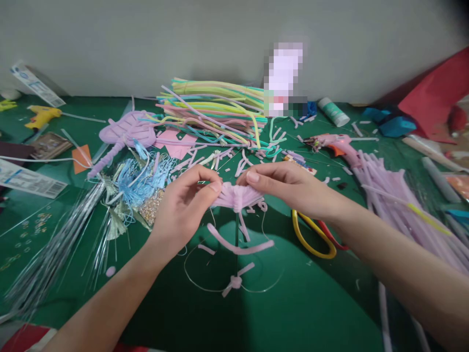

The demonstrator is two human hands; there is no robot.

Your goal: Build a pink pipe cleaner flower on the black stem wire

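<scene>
A bow-shaped bundle of lilac pipe cleaners (237, 198) with a wrapped middle is held up above the green table. My left hand (185, 205) pinches its left end between thumb and fingers. At the right end, my right hand (280, 185) grips it the same way. Below the bow runs a thin dark stem, and a small lilac pipe-cleaner knot (236, 282) sits near its lower part with fine wire looping to both sides. A curved lilac pipe-cleaner piece (240, 247) lies between bow and knot. Scissors with yellow and red handles (317, 249) rest under my right forearm.
Bundled coloured pipe cleaners (216, 107) lie at the back. Left are a lilac pipe-cleaner shape (128, 129), blue tassels (141, 181), metal wires (54, 254) and a yellow glue gun (42, 117). Right are a pink glue gun (340, 144) and lilac pipe cleaners (399, 205).
</scene>
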